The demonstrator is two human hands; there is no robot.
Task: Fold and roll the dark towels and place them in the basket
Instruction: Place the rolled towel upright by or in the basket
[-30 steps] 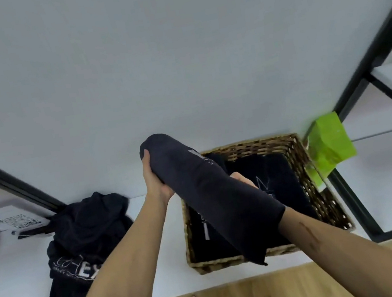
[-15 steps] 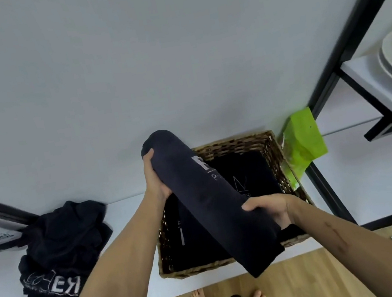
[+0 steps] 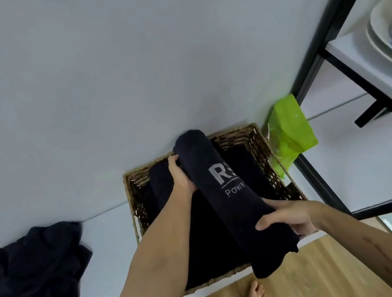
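White counter (image 3: 106,241), wicker basket (image 3: 130,198). Both hands clamp rolled towel (image 3: 226,195) above it: left hand (image 3: 181,176), right hand (image 3: 289,218). Loose near end may unroll on release.

A lime-green bag (image 3: 290,130) leans beside a black-framed shelf (image 3: 311,69) bearing stacked white plates (image 3: 384,39).

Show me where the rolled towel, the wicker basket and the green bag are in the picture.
rolled towel (image 3: 233,194): head view, on its middle, just below the printed letters.
wicker basket (image 3: 239,132): head view, on the far woven rim.
green bag (image 3: 290,130): head view, on its bright front face.
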